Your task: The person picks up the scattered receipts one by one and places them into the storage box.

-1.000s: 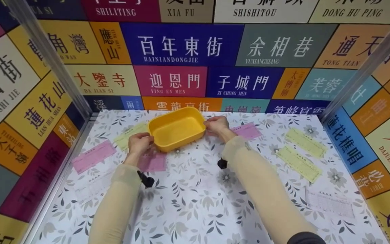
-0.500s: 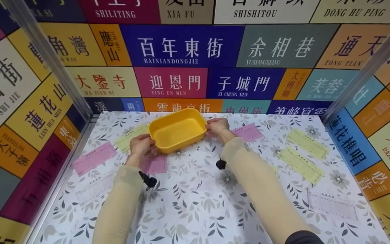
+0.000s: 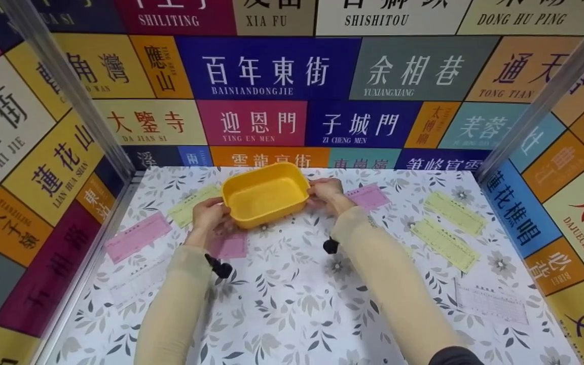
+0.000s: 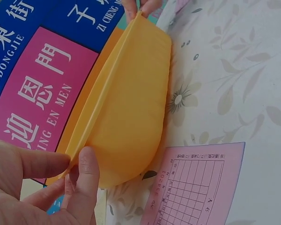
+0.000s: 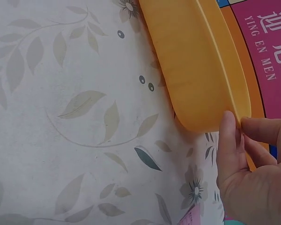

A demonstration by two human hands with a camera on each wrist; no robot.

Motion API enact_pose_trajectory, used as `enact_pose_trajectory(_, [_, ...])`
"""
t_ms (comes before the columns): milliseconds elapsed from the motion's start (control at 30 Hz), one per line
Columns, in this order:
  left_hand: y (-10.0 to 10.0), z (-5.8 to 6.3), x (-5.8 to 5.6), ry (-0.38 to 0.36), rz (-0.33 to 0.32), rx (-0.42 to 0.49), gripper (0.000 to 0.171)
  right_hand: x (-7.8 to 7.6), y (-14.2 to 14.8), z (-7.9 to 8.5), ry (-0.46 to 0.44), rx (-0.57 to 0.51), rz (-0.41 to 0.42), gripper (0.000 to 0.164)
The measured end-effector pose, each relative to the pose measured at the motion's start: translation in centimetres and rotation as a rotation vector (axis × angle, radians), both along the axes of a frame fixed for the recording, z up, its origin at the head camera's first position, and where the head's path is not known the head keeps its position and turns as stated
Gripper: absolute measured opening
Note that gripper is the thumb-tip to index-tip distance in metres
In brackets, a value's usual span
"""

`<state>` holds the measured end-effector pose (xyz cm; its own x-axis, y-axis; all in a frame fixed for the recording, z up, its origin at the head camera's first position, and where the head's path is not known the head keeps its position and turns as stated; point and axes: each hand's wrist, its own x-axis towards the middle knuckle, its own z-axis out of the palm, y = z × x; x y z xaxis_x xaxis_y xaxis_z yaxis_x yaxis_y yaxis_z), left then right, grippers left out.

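Note:
A yellow rectangular plastic basin [image 3: 266, 197] with rounded corners is at the back middle of the table, its inside bare. My left hand [image 3: 208, 215] pinches the rim at its left end between thumb and fingers, as the left wrist view shows of the basin's side [image 4: 131, 108]. At the opposite end my right hand [image 3: 326, 191] pinches the rim the same way; in the right wrist view thumb and fingertips [image 5: 229, 122] meet on the edge. Close by the left hand lies a pink printed slip [image 3: 232, 245], partly covered by that hand.
Yellow slips [image 3: 445, 244] and a white slip [image 3: 492, 303] lie on the right of the flower-patterned table [image 3: 292, 314]. Another pink slip [image 3: 138, 237] lies at the left, one more pink slip [image 3: 368, 196] behind the right hand. Sign-printed walls [image 3: 271, 71] enclose the back and sides.
Both hands keep their pinch on the basin's rim, and the basin stays in about the same place. Only a slight shift of the whole view shows.

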<state>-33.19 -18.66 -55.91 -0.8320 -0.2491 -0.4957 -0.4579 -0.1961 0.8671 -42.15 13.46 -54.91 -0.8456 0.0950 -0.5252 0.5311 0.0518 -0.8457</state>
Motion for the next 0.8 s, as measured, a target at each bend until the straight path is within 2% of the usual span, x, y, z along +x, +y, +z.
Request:
enact_pose_trajectory(167, [0.0, 0.2, 0.1, -0.005, -0.025, -0.007, 0.063, 0.4, 0.5, 0.1, -0.049, -0.018, -0.019, 0.038])
enact_pose_trajectory(267, [0.0, 0.2, 0.3, 0.000, -0.032, -0.018, 0.063, 1.0, 0.9, 0.4, -0.068, -0.038, 0.011, 0.040])
enact_pose_trajectory(400, [0.0, 0.0, 0.4, 0.007, -0.036, 0.018, 0.066, 1.7, 1.6, 0.5, -0.084, -0.079, 0.046, 0.045])
enact_pose_trajectory(600, [0.4, -0.4, 0.4, -0.004, -0.041, 0.034, 0.063, 2.3, 2.5, -0.4, -0.067, -0.126, 0.040, 0.047])
enact_pose_trajectory(800, [1.5, -0.7, 0.4, -0.013, -0.060, 0.095, 0.060, 2.9, 4.2, -1.3, -0.054, -0.166, 0.031, 0.052])
